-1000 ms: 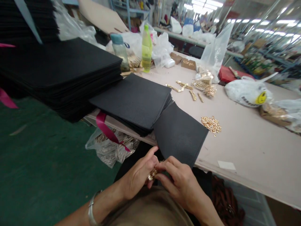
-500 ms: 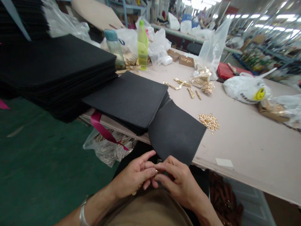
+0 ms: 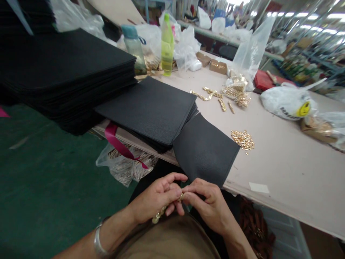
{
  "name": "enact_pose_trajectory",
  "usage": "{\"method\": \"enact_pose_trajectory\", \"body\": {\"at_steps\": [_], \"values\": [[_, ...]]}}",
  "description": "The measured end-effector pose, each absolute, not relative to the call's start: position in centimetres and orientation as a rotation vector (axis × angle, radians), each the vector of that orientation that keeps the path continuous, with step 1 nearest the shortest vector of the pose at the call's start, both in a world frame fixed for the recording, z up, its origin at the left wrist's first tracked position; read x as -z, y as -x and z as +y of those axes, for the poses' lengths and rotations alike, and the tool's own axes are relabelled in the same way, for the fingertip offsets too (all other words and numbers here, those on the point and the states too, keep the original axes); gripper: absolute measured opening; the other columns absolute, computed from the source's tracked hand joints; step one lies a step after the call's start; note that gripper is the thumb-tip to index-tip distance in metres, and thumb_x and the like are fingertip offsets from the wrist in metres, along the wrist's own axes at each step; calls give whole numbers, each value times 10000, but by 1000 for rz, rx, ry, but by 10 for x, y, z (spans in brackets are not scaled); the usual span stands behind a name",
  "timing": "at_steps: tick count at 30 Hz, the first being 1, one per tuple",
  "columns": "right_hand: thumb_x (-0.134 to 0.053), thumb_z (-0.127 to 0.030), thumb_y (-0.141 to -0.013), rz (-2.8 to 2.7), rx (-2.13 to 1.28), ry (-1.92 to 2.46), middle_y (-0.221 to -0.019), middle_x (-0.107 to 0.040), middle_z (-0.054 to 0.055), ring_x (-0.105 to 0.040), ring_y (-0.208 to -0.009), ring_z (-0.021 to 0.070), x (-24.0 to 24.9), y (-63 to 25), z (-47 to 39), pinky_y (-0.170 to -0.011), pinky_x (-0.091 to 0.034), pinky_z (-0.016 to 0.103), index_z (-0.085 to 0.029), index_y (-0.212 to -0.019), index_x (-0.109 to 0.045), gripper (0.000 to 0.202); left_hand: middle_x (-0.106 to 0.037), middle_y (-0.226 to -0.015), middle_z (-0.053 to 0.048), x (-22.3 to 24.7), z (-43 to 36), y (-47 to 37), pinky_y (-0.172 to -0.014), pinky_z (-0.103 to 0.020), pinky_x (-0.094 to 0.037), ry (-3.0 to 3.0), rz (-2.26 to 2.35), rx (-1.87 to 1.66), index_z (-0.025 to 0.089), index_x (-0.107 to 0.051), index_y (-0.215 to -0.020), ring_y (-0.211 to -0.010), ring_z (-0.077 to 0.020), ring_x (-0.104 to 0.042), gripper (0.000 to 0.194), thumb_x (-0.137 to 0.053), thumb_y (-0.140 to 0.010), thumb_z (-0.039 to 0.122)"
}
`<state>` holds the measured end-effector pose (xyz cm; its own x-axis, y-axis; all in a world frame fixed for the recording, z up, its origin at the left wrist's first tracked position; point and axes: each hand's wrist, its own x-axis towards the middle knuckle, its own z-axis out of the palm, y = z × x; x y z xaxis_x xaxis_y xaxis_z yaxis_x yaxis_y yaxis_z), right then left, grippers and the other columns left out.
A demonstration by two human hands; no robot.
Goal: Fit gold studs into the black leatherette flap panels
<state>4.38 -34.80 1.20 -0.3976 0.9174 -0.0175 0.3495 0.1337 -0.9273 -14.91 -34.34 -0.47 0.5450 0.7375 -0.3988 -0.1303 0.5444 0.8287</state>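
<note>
One gold chain (image 3: 159,214) is held off the worktop (image 3: 285,158), pinched in the grip of left hand (image 3: 159,198) and right hand (image 3: 208,199), apparently for steadiness, while loose gold pieces (image 3: 243,139) are heaped beside a black sheet (image 3: 206,149), presumably for easy reach

Looks like a factory workshop; shows a worktable (image 3: 291,176) bearing stacked black sheets (image 3: 151,108), loose gold links (image 3: 243,139) and bagged chains (image 3: 237,90), with another bench (image 3: 229,42), loaded racks (image 3: 302,70) and rows of ceiling lights (image 3: 307,16) beyond.
</note>
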Motion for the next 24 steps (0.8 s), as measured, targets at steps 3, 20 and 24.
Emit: {"method": "enact_pose_trajectory", "body": {"at_steps": [3,20,24], "values": [[-602,-269,-936,-1859,-1258,1267,-755,-662,14,-617,-706,132,-15,-41,-348,-673,-476,246,-212,-853,-775,200,-706,-640,-35,7,-343,150,-418,-180,-258,-835,836,-590,147,-469,-1248,-422,-68,-446,474,-603,-891,428],[-577,-106,-879,-2004,-1102,1275,-749,-639,7,-596,-678,120,-20,-39,-351,-648,-443,236,-210,-838,-743,201,-707,-810,-44,9,-345,149,-484,-202,-347,-838,882,-625,155,-486,-1212,-592,-112,-604,415,-584,-816,233],[-585,-107,-875,-2024,-1101,1254,-783,-643,4,-604,-696,115,-19,-39,-352,-656,-444,228,-219,-883,-732,185,-702,-848,-38,9,-346,148,-496,-204,-374,-879,907,-620,161,-481,-1217,-654,-130,-638,427,-570,-804,224]]}}
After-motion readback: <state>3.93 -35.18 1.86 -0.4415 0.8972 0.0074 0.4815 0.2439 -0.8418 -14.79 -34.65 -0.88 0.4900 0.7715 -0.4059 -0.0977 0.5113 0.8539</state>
